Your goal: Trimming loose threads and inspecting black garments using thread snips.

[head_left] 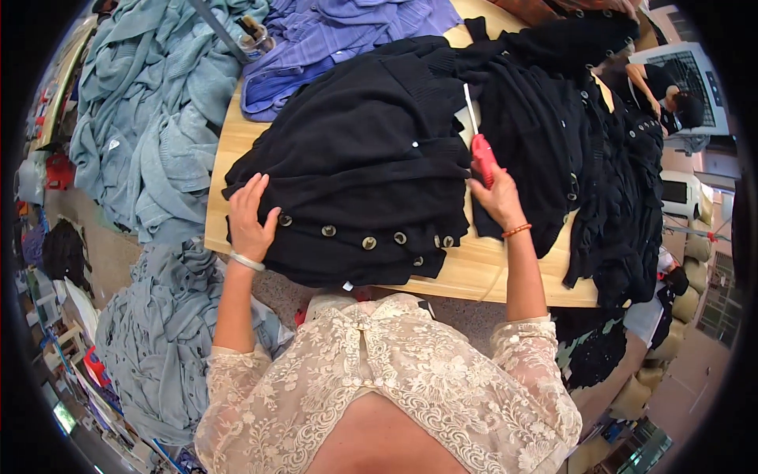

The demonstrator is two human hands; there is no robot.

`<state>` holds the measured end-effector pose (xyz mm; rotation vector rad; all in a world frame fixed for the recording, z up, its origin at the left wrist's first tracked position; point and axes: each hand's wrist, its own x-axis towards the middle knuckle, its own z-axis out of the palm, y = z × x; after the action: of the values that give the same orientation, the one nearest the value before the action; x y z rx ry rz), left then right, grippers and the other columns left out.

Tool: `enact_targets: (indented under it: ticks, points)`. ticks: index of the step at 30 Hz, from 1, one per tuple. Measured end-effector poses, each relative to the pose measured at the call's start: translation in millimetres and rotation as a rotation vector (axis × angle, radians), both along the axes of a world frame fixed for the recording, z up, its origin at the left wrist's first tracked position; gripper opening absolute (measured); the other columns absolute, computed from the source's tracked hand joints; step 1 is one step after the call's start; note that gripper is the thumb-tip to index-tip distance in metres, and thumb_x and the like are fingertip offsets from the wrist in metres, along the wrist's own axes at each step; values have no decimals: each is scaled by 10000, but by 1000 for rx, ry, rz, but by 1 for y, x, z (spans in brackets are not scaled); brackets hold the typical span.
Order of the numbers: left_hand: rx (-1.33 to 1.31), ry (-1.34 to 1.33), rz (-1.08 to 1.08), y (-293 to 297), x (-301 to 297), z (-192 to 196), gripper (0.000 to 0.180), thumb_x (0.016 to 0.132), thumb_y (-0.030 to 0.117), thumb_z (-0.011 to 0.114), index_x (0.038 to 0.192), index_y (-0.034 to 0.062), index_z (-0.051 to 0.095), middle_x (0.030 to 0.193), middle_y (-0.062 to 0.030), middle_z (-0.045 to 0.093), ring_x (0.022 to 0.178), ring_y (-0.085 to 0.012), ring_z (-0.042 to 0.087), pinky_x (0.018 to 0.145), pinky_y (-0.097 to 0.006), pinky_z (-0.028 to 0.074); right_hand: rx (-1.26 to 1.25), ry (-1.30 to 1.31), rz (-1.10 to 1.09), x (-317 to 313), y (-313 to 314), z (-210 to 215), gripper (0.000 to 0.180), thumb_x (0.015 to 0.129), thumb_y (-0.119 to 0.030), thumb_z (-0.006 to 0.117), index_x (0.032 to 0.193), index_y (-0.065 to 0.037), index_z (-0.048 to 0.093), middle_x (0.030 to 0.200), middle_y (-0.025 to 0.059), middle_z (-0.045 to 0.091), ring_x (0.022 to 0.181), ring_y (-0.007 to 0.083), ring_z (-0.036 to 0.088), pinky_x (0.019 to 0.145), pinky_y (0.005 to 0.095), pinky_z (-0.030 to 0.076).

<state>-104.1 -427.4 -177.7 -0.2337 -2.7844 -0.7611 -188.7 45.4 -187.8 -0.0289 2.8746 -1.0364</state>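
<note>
In the head view, the left hand lies flat with fingers spread, gripping nothing, on the black buttoned cardigan stacked at the centre of the wooden table. At three o'clock from the cardigan, the right hand is closed around a red tagging gun pointing toward twelve o'clock. Grey-blue knitwear is heaped at nine o'clock, more black garments at three.

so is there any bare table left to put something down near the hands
Only thin strips of wooden table show: the near edge below the black cardigan, between it and the right hand, and a sliver by the left hand. Everywhere else is crowded with black garments, and blue-grey knits cover the left side.
</note>
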Motion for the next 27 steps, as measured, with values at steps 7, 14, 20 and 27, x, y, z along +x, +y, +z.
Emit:
enact_targets:
  ticks: [7, 14, 20, 27]
  points:
    - [-247, -196, -283, -11, -10, 12, 722, 697, 0, 710, 1380, 136, 521, 1457, -92, 457, 1273, -386, 426, 1079, -472, 347, 169, -49, -114, 10, -3, -63, 315, 785, -243, 710, 1011, -72, 571, 888, 205, 664, 887, 431, 640, 766, 498, 512]
    - [-75, -67, -221, -21, -15, 6, 445, 713, 18, 704, 1151, 94, 677, 1206, -65, 652, 1135, -326, 521, 993, -444, 395, 40, 66, -149, 9, 12, -62, 252, 819, -273, 712, 859, -52, 598, 704, 198, 597, 652, 377, 602, 604, 429, 472]
    - [589, -777, -208, -58, 48, 88, 233, 840, 148, 714, 799, -28, 568, 741, -17, 496, 714, -113, 448, 630, -278, 356, -514, -324, -137, 64, 69, 74, 167, 852, -105, 736, 979, -10, 683, 606, -62, 513, 451, 26, 445, 413, 206, 322]
    - [697, -685, 270, -82, 48, 21, 222, 901, 221, 660, 843, 8, 640, 685, 80, 489, 628, -40, 418, 563, -233, 325, -190, -220, -114, 10, 36, 65, 328, 906, -308, 692, 834, 10, 660, 605, 38, 592, 553, 153, 568, 531, 330, 435]
